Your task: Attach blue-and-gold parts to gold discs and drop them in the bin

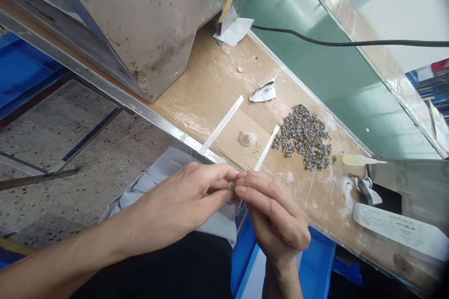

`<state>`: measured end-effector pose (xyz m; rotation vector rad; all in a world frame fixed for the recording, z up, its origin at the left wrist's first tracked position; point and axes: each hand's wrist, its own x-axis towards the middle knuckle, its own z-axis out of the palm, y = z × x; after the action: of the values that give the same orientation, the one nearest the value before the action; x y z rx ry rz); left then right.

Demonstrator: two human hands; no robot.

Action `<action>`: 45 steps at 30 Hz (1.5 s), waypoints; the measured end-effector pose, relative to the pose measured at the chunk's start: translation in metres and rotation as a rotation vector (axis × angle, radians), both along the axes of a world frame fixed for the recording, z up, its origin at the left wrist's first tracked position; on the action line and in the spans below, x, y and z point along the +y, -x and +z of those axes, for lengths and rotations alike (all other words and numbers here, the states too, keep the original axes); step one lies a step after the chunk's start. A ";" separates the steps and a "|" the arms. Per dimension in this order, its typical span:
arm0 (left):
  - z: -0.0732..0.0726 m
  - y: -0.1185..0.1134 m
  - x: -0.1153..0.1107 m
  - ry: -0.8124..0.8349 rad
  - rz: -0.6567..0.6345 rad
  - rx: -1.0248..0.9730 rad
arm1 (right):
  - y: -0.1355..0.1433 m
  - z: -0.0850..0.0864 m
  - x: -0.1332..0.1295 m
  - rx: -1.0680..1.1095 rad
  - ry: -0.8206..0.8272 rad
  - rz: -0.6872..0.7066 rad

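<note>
Just in front of the bench edge, my left hand (196, 194) and my right hand (275, 212) meet at the fingertips. Pinched between them is a small round brass-coloured part (231, 186), mostly covered by the fingers. My left thumb and fingers close on it from one side, and my right fingertips press on it from the other. Beyond the hands, a cardboard sheet (233, 133) taped to the bench bears a small clear plastic cup (247, 138) with tiny bits scattered beside it. A pile of small brass and blue parts (303, 138) lies to its right.
A large stained metal housing (140, 18) stands on the bench at left. On the right are a squeeze bottle with yellowish liquid (361, 160), a tape roll (366, 189) and a white plastic bottle (400, 229). A black cable (333, 43) crosses the green panel (315, 65). Blue bins (315, 257) sit below.
</note>
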<state>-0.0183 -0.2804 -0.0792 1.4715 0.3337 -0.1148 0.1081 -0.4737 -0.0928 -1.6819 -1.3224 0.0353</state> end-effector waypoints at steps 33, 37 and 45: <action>0.002 -0.002 -0.020 -0.563 -0.154 -0.039 | 0.019 -0.011 -0.030 0.115 0.010 -0.315; -0.001 -0.005 -0.023 -0.622 -0.189 -0.059 | 0.018 -0.012 -0.033 0.400 0.160 -0.349; -0.005 -0.009 -0.027 -0.583 -0.199 -0.041 | 0.016 -0.017 -0.040 0.611 0.157 -0.231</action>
<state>-0.0096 -0.3078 -0.0839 2.0816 0.1918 -0.1544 0.0923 -0.5135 -0.1093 -1.7532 -0.6789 0.4883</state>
